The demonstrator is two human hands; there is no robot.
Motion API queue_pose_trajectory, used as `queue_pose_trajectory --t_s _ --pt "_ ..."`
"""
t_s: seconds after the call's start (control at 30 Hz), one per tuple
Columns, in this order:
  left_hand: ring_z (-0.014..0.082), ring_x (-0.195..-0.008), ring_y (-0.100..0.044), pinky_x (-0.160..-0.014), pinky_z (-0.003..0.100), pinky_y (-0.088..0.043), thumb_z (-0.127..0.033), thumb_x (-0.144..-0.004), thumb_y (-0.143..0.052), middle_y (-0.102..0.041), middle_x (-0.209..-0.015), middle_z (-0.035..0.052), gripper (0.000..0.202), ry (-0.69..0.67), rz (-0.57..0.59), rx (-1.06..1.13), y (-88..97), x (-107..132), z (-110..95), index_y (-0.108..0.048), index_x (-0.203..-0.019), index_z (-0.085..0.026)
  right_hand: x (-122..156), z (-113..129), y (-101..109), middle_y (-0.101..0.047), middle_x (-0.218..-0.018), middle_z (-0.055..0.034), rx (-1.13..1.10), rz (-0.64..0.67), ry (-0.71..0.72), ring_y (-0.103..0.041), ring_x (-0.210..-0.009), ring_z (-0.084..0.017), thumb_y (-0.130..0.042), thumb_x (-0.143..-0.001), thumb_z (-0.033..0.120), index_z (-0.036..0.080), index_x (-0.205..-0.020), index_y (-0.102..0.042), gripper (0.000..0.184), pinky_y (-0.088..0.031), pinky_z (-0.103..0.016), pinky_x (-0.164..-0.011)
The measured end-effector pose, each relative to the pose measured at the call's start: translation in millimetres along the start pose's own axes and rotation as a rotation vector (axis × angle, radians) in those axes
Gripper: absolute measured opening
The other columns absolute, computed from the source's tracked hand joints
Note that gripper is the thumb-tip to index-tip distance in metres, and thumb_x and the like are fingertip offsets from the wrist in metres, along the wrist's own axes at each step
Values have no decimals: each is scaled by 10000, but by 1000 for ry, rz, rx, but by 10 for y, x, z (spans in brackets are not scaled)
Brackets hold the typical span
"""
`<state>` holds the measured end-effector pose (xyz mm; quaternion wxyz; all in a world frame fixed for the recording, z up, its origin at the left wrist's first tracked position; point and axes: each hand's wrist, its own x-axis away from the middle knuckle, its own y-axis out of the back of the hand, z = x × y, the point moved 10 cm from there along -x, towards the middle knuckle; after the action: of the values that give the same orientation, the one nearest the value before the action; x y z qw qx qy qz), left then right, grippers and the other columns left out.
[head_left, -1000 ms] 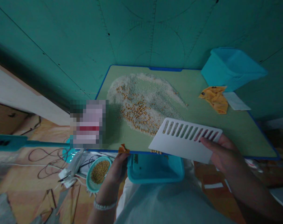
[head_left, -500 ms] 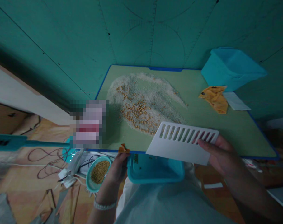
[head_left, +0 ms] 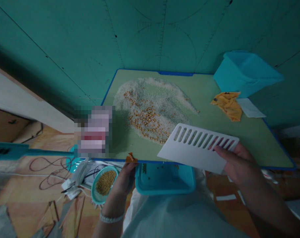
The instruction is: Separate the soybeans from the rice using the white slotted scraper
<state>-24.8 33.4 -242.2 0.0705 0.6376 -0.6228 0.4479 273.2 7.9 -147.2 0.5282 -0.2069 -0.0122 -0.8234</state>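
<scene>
My right hand (head_left: 235, 163) grips a white slotted scraper (head_left: 196, 148) by its right end, holding it over the near edge of a green tray with a blue rim (head_left: 239, 138). A spread of white rice mixed with yellow beans (head_left: 150, 109) lies on the tray's left half, just beyond the scraper. My left hand (head_left: 125, 180) clasps the left rim of a turquoise tub (head_left: 164, 180) held under the tray's near edge; a few beans lie inside it.
A small round bowl of brown grains (head_left: 104, 183) sits left of the tub. An orange cloth (head_left: 227, 104) and a white paper (head_left: 250, 107) lie at the tray's far right, beside a turquoise bin (head_left: 246, 72). Cables (head_left: 53, 172) trail on the floor at left.
The scraper dipped toward the near edge and left, then came back up and right. Beans that lay at the tray's near edge a second ago are gone from there.
</scene>
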Motion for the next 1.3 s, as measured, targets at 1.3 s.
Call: queue_pose_trajectory --t_s 1.3 --pt "304 -1001 -627 -787 357 -528 -223 -566 -720 -739 -1000 30 370 -3 0 -35 -14 -116 126 -682 -934 -207 88 809 948 -634 -686 5 -34 -607 404 -599 -699 -194 -684 -433 109 192 -658 -636 245 -460 -393 -780"
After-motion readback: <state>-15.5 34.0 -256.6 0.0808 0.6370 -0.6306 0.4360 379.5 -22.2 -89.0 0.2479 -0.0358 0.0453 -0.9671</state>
